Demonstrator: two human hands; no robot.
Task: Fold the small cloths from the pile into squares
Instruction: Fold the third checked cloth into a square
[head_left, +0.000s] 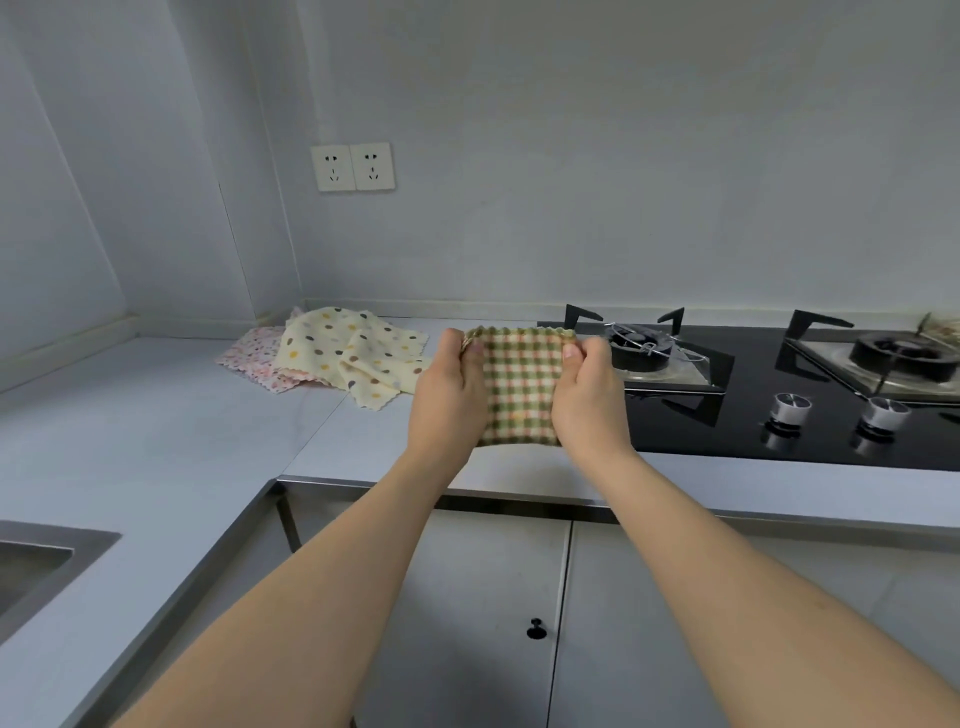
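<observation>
A green, pink and white checked cloth (521, 387) hangs folded into a small rectangle above the white counter (171, 415). My left hand (451, 395) pinches its top left corner and my right hand (586, 397) pinches its top right corner, thumbs on the near side. To the left, on the counter near the wall corner, lies the pile: a cream cloth with coloured dots (349, 358) crumpled on top of a pink speckled cloth (255, 358).
A black glass gas hob (737, 431) with two burners and two knobs sits on the counter to the right. A steel sink (31, 566) is at the lower left. Grey cabinet doors (488, 613) lie below the counter edge. Two wall sockets (353, 167) are above.
</observation>
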